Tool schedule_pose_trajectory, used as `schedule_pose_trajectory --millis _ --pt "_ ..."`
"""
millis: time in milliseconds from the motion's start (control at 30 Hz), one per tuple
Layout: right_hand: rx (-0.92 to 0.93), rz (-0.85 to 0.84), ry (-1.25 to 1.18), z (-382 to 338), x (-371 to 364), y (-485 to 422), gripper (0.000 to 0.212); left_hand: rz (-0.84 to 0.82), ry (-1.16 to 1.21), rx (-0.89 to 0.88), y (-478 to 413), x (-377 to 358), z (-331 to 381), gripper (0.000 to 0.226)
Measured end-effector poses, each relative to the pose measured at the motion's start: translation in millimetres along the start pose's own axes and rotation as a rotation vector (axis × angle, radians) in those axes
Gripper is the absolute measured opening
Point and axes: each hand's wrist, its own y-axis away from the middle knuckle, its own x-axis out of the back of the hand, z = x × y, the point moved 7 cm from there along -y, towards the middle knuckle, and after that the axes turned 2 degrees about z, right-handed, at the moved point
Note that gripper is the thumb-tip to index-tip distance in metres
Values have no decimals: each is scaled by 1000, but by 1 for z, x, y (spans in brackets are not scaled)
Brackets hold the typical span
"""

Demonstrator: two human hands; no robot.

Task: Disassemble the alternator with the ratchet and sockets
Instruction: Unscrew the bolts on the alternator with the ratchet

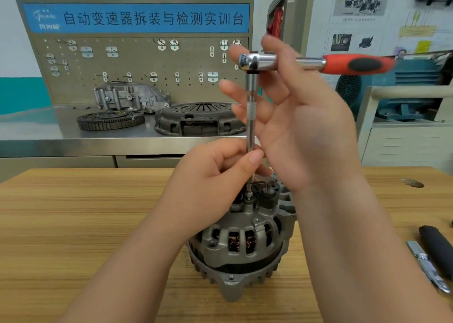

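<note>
Alternator [242, 239]: stands on the wooden table [73, 224], lower centre of the frame.
Ratchet [306, 62]: upper centre, lying level, red handle pointing right.
Extension bar [250, 126]: runs straight down from the ratchet head to a fastener on top of the alternator.
Left hand [215, 170]: fingers clamped on the lower bar.
Right hand [299, 116]: fingers straight and apart, laid against the ratchet head.
Loose tools [431, 256]: lower right edge.

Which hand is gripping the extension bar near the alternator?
The left hand, pinching the bar just above the alternator; the right hand is open up by the ratchet.
</note>
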Motion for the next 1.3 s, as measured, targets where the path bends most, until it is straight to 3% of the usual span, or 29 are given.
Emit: schedule_pose_trajectory --millis 67,133,333,400,533,633,767,933,1000,1167,1300 --pt "-145 -25 -152 7 1 0 22 7 -25 -16 0 1 1 18" --pt "-106 -3 -150 7 3 -1 21 38 -68 -27 0 2 1 18" --pt "570 44 612 -29 -7 12 19 88 -56 -3 1 1 1 15" --pt "491 63 539 -24 -5 10 19 74 -35 -4 1 1 0 16" --pt "-18 33 8 2 1 1 19 -10 3 2 0 -1 0 16" --pt "-184 -16 -146 6 2 -1 28 -33 -43 -27 0 -2 2 18" --pt "-78 -6 -85 5 3 -1 17 19 -50 -6 0 1 2 20" --pt "493 16 499 -28 -7 10 19 71 -91 -4 1 1 3 12" --pt "438 48 463 -23 -5 10 23 52 -87 -3 1 1 4 11" --pt "-21 69 -2 2 4 1 21 -43 -33 14 2 -1 3 16" --pt "-108 47 -87 3 4 0 18 -66 -62 3 1 -1 2 20"
